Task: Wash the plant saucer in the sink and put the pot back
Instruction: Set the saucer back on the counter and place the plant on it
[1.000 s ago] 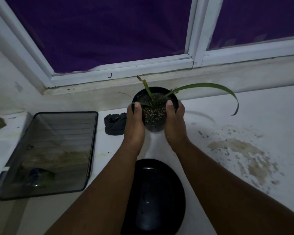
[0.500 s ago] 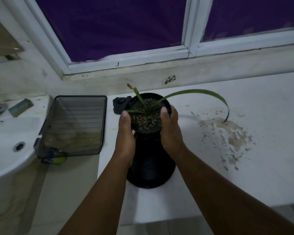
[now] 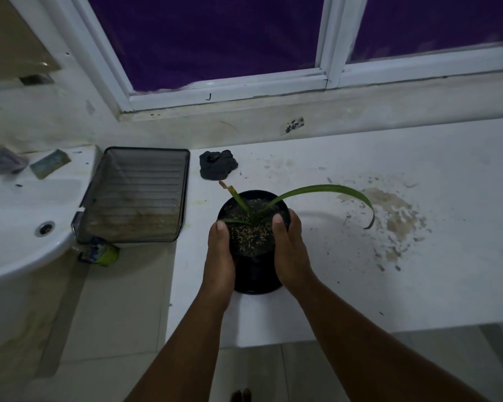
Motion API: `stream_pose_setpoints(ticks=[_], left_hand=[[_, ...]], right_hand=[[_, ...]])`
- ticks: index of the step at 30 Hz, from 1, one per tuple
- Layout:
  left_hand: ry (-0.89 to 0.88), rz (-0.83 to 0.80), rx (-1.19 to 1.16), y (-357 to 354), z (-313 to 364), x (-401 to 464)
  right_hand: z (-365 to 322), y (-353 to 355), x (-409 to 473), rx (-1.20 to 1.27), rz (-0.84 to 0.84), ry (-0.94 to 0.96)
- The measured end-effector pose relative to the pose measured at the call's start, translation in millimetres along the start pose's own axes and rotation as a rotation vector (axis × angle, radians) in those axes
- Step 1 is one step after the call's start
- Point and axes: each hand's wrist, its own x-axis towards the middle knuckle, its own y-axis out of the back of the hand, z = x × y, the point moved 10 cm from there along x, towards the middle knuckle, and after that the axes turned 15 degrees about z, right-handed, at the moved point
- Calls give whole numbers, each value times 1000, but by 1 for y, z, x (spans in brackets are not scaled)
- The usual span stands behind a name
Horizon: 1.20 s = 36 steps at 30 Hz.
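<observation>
- My forearms come in from 6 o'clock and meet at the pot [image 3: 253,224], mid-counter.
- The left hand [image 3: 219,256] is clamped on the pot's 9 o'clock side, thumb up at the rim; the right hand [image 3: 291,250] is clamped at 3 o'clock, thumb over the soil edge.
- The saucer [image 3: 257,280] shows as a dark disc under the pot, its near lip sticking out at 6 o'clock. I cannot tell whether the pot's base is touching it.
- I judge this as the last step: seating the pot. I'd lower it level and centred so an even ring of saucer shows all round, and loosen both hands only once the base feels flat.
- The long leaf [image 3: 331,190] arcs out to 3 o'clock, tip hanging over the soil stain [image 3: 395,216]; I'd keep my wrist off it when pulling back.
- At 12 o'clock a dark rag [image 3: 217,168] lies clear of the pot.
- At 10 o'clock sits a mesh tray [image 3: 137,195]; the sink [image 3: 18,216] is beyond at 9.
</observation>
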Motion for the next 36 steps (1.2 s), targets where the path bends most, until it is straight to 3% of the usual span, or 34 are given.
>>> stream_pose_setpoints(ticks=[27, 36], left_hand=[[-105, 23, 147, 6, -21, -1], [-43, 73, 308, 15, -11, -15]], right_hand=[[26, 4, -6, 7, 17, 57], [25, 15, -16, -235, 16, -21]])
